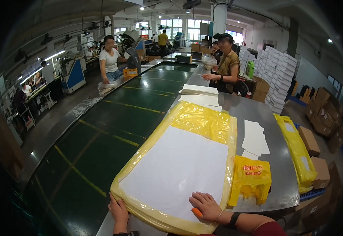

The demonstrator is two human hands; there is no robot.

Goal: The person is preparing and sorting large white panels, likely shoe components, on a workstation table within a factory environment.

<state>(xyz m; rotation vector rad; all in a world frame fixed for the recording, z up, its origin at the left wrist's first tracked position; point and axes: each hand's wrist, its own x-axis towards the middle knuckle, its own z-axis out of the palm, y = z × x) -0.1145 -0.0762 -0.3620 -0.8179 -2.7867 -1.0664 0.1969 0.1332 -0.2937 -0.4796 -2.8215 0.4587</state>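
Note:
A large stack of white sheets (175,161), wrapped partly in yellow plastic film (201,118), lies in front of me across the table and the edge of the green belt. My left hand (118,212) is at its near left corner, fingers curled against the plastic side. Flat on the top sheet near the front edge rests my right hand (206,206), its fingers stretched out. A small orange piece (197,212) shows at the right thumb; it looks like a finger cover, though I cannot be sure.
Right of the stack lie a yellow plastic bag (252,177) and loose cream cards (255,137). More card stacks (199,92) sit beyond it. The green conveyor belt (112,126) runs along the left. Two co-workers (110,59) (229,61) work farther along. Cartons (320,169) stand at right.

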